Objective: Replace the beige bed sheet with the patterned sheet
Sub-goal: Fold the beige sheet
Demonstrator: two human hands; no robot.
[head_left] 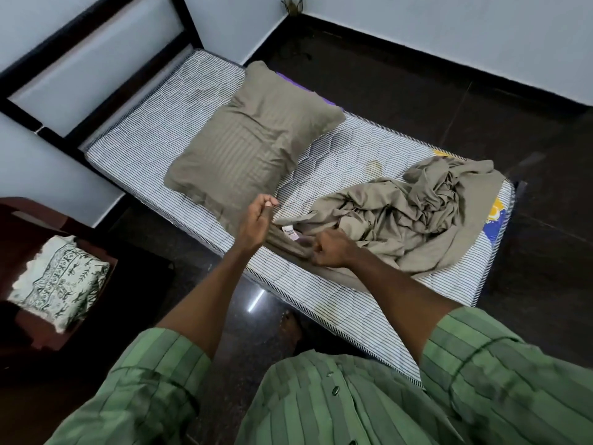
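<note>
The beige bed sheet (414, 213) lies crumpled in a heap on the right half of the striped mattress (154, 136). My right hand (330, 250) is closed on a bunched edge of the sheet near its white label. My left hand (256, 220) hovers just left of that edge, over the sheet's stretched part, fingers loosely curled with nothing clearly in them. The patterned sheet (57, 281), white with dark green print, sits folded on a dark wooden chair (29, 220) at the left.
A beige pillow (253, 136) lies on the mattress toward the black headboard (96, 53). Dark glossy floor surrounds the bed. White walls stand behind and to the left. My green striped shirt fills the bottom of the view.
</note>
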